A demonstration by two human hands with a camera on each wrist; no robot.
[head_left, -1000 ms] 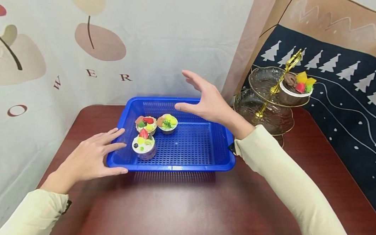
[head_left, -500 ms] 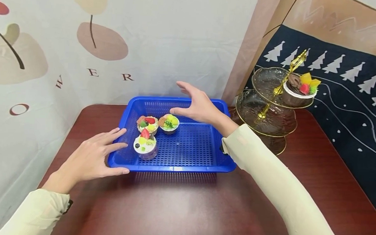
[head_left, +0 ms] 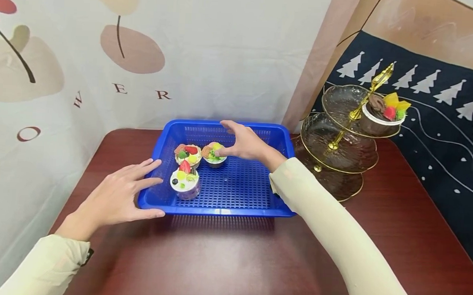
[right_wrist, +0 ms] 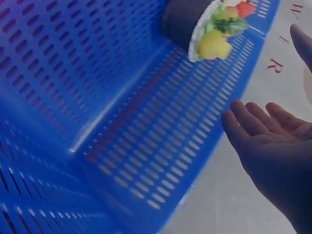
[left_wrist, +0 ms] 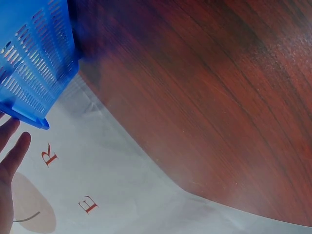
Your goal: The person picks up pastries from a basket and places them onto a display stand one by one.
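A blue plastic basket (head_left: 219,211) stands on the table with three fruit-topped dessert cups in its left half. Two sit side by side at the back, a left one (head_left: 188,156) and a right one (head_left: 210,156); a white-topped one (head_left: 184,185) is in front. My left hand (head_left: 115,195) has its fingers spread at the basket's left edge. Over the right back cup hovers my right hand (head_left: 245,141), thumb and fingers apart, the thumb hiding part of its topping. The right wrist view shows a gap between that hand (right_wrist: 273,141) and a dessert cup (right_wrist: 213,46).
Right of the basket, a tiered clear stand (head_left: 337,144) with gold trim carries a chocolate dessert cup (head_left: 382,119) on its top tier. A printed cloth (head_left: 232,71) hangs behind the reddish-brown table (head_left: 198,261).
My right hand has moved down and slightly left, from above the basket's back to over the right back cup. The left hand stays by the basket edge. The view has shifted slightly.
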